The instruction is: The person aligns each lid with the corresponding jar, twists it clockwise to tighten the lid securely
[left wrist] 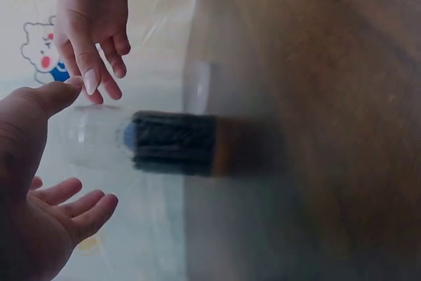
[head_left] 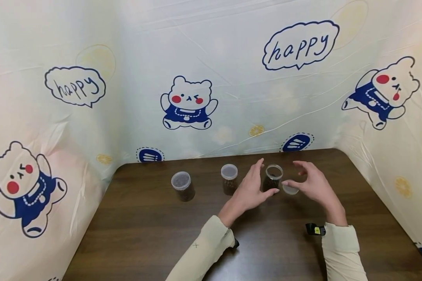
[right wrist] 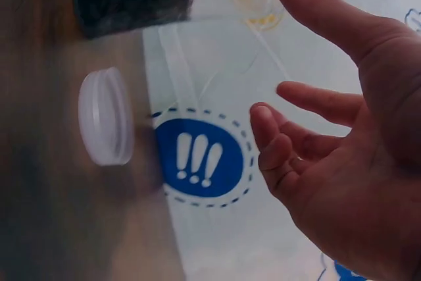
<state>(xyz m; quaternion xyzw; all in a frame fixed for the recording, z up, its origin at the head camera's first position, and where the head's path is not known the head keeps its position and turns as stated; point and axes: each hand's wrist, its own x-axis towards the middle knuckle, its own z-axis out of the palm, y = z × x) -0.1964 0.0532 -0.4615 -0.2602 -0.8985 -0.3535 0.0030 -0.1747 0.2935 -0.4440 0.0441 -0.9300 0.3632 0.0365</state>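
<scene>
An uncapped clear jar [head_left: 272, 178], partly filled with small dark pieces, stands upright between the two hands. My left hand [head_left: 249, 190] is at its left side with the fingers extended and the thumb apart, around the jar without gripping it. In the left wrist view the dark contents [left wrist: 174, 143] fill the jar's lower part. Right of the jar, my right hand [head_left: 313, 184] hovers with loosely bent fingers and holds nothing. Below that hand a translucent screw lid [right wrist: 105, 116] rests on the table, beside the jar.
Two lidded jars with dark contents stand to the left: one [head_left: 229, 179] close behind my left hand, another [head_left: 183, 186] farther left. The brown wooden table [head_left: 144, 234] ends at a printed cloth backdrop [head_left: 232, 97] at the back and sides.
</scene>
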